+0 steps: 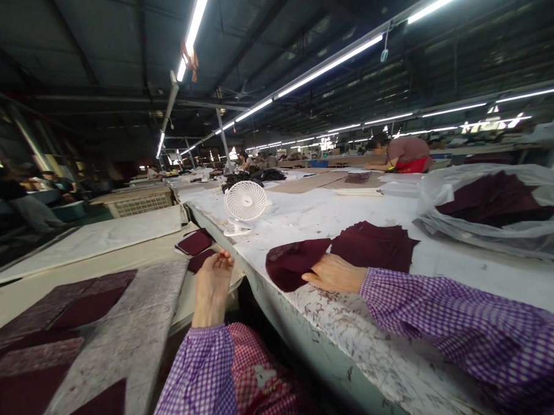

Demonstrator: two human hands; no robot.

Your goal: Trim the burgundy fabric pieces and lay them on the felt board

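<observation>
My right hand (336, 273) grips the edge of a dark maroon fabric piece (293, 263), its thumb and fingers closed at the cloth's right side. The piece bends up above the white table on my right. Just behind that hand lies a loose stack of maroon fabric pieces (376, 242). My left hand (213, 287) is raised palm up over the gap side of the left table, fingers loosely bent, nothing visible in them. Close beyond its fingertips are small maroon pieces (195, 242) with pale edges.
A white fan (245, 201) stands on the right table (313, 212). Farther right, a clear plastic bag (482, 238) holds more maroon cloth. Maroon panels (89, 303) lie on a grey board (129, 329) at left. A dark gap separates the tables. A co-worker (405, 155) bends over farther back.
</observation>
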